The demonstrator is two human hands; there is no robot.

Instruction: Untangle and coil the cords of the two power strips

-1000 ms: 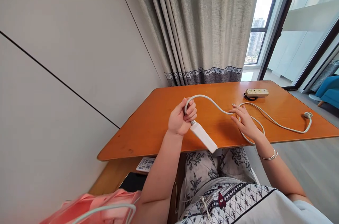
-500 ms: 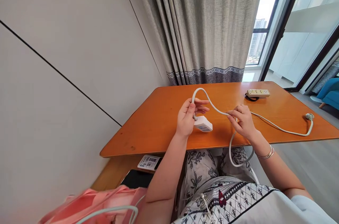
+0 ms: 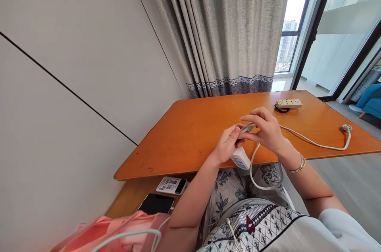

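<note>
Over the near edge of the table (image 3: 184,133), the left hand (image 3: 226,145) and the right hand (image 3: 264,129) meet on a white cord (image 3: 264,188). The left one grips it between thumb and curled fingers; the right one, thumb below and fingers above, closes on the same bunched stretch, its fingertips nearly touching the left thumb. How the strands lie between them is partly hidden.

Just below the left fingers hangs a white block (image 3: 241,159), tilted, with a printed label on its side. From the hands the cord droops in a loop past the table's edge, above the person's lap; another length runs right across the tabletop to a plug (image 3: 347,128) near the right end. A cream power strip (image 3: 288,103) lies near the far edge, black cord bunched beside it.

Lower left, on a wooden surface (image 3: 127,194) under table height, a black phone (image 3: 156,203) lies near a white labelled device (image 3: 172,185), with a pink bag (image 3: 137,224) nearer the person.
</note>
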